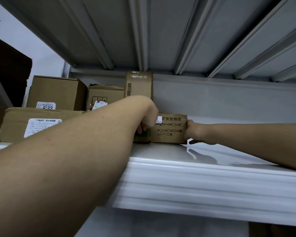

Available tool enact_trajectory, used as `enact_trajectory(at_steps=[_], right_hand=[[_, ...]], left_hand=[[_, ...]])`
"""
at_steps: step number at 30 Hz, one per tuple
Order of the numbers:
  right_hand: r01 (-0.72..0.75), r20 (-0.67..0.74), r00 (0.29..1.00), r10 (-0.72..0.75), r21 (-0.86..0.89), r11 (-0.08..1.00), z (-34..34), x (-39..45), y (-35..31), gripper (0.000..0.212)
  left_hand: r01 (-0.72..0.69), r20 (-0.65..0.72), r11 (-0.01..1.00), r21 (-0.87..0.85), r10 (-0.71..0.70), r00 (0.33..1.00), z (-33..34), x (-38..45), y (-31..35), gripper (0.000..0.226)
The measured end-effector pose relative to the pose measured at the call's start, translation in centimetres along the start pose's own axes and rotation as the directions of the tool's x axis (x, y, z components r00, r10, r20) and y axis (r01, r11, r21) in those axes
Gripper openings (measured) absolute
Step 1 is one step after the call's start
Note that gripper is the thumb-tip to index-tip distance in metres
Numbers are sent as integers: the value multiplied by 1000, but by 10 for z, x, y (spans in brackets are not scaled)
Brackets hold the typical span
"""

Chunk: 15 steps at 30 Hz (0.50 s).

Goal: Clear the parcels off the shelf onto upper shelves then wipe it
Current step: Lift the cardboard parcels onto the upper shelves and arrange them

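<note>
Small brown box (171,129) with black print on its front, sitting flat on the white shelf (203,168), up high and a bit back from the front edge. Held from both sides. Left hand (148,121) at the box's left end, wrist bent down over the top corner, fingers curled down by that end. Cannot tell if those fingers grip the brown box or the little green thing (143,136) just under them, tight against the box's left side. Right hand (196,133) at the box's right end, thumb side pressed on the end, fingers curled round the far corner, one dark fingertip poking out low by the shelf. Box right between the two hands, touching both. Both bare arms reaching in from the front, left arm big and close, right arm lying low over the shelf.

More parcels to the left on the same shelf. Long flat box (24,124) with a white label, lying down near the front. Behind it, square box (56,92) with a white sticker showing big numbers. Next to that, dented box (106,95) with a loose tag. Tall thin box (138,85) standing up at the back, tape on top, just behind the left wrist. Grey ribbed underside of the next shelf (178,31) overhead.
</note>
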State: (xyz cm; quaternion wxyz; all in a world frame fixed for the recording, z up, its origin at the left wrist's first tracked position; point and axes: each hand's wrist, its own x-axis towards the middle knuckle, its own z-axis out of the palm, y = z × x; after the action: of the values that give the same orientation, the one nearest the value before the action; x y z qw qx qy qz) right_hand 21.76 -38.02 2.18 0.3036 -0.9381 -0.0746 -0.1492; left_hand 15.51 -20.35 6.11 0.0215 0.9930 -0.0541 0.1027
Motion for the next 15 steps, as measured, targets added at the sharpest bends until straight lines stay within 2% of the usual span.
enact_trajectory(at_steps=[3,6,8,15], right_hand=[[-46,33,998,44,65,997,2,-1,4,41],[-75,3,997,75,52,996,4,0,3,45],[-77,-16,997,77,15,997,4,-2,5,46],[-34,80,996,44,-123,992,3,-8,2,40]], left_hand=[[-20,26,1000,-16,21,999,-2,1,2,33],[-14,18,999,-29,15,1000,-1,0,1,34],[-4,7,999,-38,4,1000,0,-1,1,34],[16,24,1000,6,-16,1000,1,1,1,38]])
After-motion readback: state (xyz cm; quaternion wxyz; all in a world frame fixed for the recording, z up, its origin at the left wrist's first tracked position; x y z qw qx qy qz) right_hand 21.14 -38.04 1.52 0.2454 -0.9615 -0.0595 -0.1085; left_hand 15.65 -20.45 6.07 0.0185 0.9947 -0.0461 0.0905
